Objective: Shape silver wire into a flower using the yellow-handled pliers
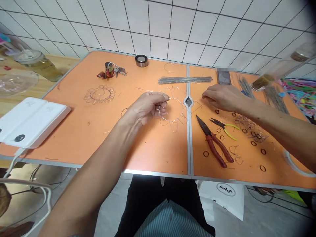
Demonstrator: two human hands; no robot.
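White box (41,123), near left. Wire flower (100,93) farther back, flat on orange table (148,154). Left hand (151,103), centre, pinching looped wire ring (170,121). Wire bundle (185,80), far side. Red-handled pliers (214,141), near right; beyond, right hand (218,96), fingers curled, cannot tell if holding.

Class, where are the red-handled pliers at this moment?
In the head view, the red-handled pliers lie right of centre on the orange table, just right of its metal seam and beside the smaller yellow-handled pliers.
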